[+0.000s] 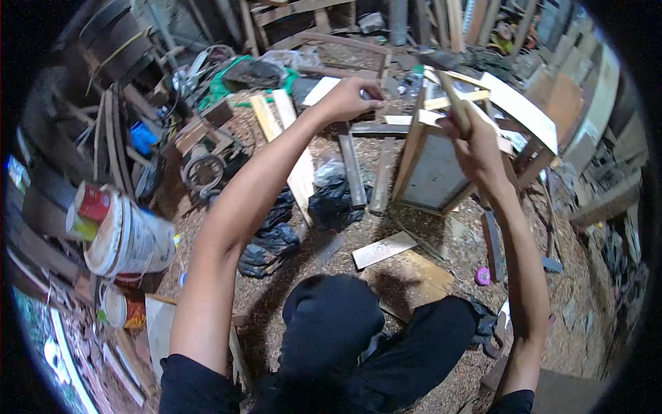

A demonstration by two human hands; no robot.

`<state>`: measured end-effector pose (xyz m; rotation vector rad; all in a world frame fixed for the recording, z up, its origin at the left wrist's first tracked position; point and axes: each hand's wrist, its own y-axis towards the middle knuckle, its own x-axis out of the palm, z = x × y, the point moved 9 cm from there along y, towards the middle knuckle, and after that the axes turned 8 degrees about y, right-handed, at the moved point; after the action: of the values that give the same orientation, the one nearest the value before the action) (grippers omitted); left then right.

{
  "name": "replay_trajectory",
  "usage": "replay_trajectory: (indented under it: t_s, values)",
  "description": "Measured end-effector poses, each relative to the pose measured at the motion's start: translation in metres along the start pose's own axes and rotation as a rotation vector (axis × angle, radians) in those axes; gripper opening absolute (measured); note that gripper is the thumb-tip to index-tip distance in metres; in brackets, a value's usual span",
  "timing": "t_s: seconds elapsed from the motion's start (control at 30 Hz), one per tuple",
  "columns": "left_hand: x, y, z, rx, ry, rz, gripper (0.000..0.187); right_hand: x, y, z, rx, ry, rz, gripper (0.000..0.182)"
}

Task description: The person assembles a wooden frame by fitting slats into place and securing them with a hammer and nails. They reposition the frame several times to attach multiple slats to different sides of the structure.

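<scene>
My right hand (pixel 476 145) is wrapped round the wooden handle of a hammer (pixel 456 103), raised in front of a small wooden box frame (pixel 407 162). A greyish panel (pixel 436 174) fills the near side of that frame, and light wooden strips form its top. To the left of the frame, my left hand (pixel 350 100) is held up with its fingers curled together. Whatever those fingers may pinch is too small to make out. Below the left hand, wood strips (pixel 353 172) lie on the sawdust-covered floor.
A white bucket (pixel 141 234) with paint cans stands at the left. Black plastic bags (pixel 336 203), a pale board (pixel 384 250) and a pink tape measure-like object (pixel 483 276) lie on the floor. Planks (pixel 520 110) lean at the right, and scrap wood crowds the back.
</scene>
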<state>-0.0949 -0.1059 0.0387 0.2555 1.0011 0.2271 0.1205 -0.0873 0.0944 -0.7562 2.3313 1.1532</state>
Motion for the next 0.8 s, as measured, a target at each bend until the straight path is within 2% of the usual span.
replay_trajectory:
  t_s: [0.03,0.07,0.1,0.13,0.17,0.2,0.27,0.33,0.4,0.57,0.63,0.73,0.8]
  values:
    - [-0.004,-0.019,-0.027,-0.071,0.041,0.030,0.022,0.028,0.005,-0.006,-0.035,0.121,-0.050,0.017]
    - [-0.005,-0.039,-0.056,-0.176,0.094,0.014,0.022,0.057,0.005,-0.001,0.087,0.154,-0.208,0.020]
    - [0.004,-0.059,-0.100,-0.253,0.033,0.003,0.022,0.083,0.007,-0.002,0.109,0.134,-0.255,0.021]
    - [0.001,-0.083,-0.111,-0.239,0.169,-0.013,0.022,0.109,0.007,0.006,0.127,0.110,-0.302,0.023]
    - [-0.001,-0.111,-0.127,-0.376,0.203,-0.022,0.024,0.137,0.007,0.015,0.140,0.133,-0.347,0.025]
    - [0.003,-0.140,-0.163,-0.522,0.226,0.012,0.023,0.170,0.005,0.024,0.149,0.161,-0.399,0.028]
    - [-0.002,-0.195,-0.189,-0.550,0.373,0.149,0.022,0.238,-0.015,0.042,0.307,0.090,-0.560,0.024]
    - [0.004,-0.258,-0.207,-0.835,0.346,0.091,0.020,0.299,-0.039,0.032,0.268,0.282,-0.584,0.022]
    - [0.018,-0.316,-0.230,-0.935,0.389,0.063,0.017,0.358,-0.060,0.018,0.261,0.466,-0.593,0.023]
    - [0.043,-0.400,-0.246,-1.008,0.347,0.231,0.015,0.455,-0.097,-0.014,0.242,0.451,-0.638,0.027]
    - [0.050,-0.403,-0.245,-0.940,0.330,0.303,0.014,0.491,-0.112,-0.008,0.332,0.412,-0.657,0.026]
    - [0.053,-0.402,-0.243,-0.832,0.329,0.481,0.015,0.523,-0.124,-0.003,0.301,0.351,-0.636,0.026]
    - [0.056,-0.400,-0.251,-0.892,0.342,0.486,0.015,0.529,-0.126,-0.002,0.335,0.241,-0.689,0.025]
